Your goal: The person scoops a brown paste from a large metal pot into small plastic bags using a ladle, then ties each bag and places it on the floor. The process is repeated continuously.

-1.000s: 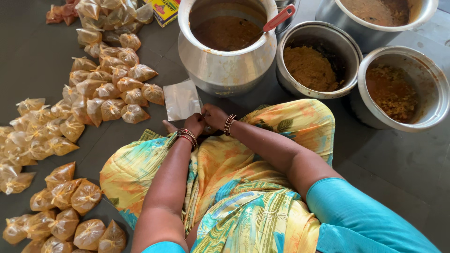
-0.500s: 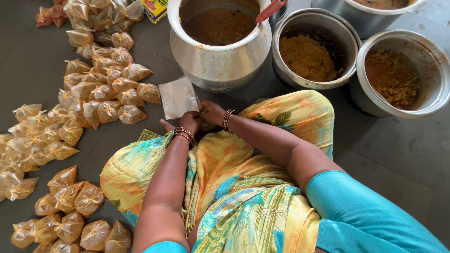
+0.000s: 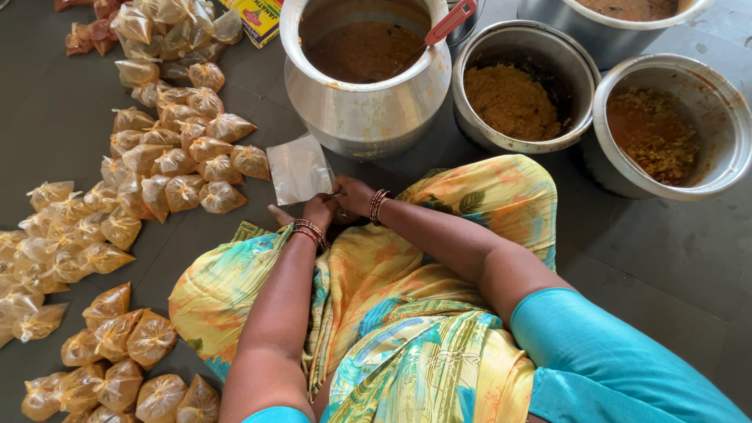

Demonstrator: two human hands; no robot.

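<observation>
While both hands meet at the knee, left hand [image 3: 319, 210] and right hand [image 3: 352, 194] touch an empty clear plastic pouch [image 3: 298, 168] lying on the floor just ahead; finger grip can't be told; tied food packets [image 3: 168, 164] heaped left; yellow carton [image 3: 257, 17] top edge.

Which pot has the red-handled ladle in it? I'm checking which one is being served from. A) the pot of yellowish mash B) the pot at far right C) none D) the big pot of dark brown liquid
D: the red-handled ladle leans on the rim of the big pot holding dark brown liquid.
</observation>
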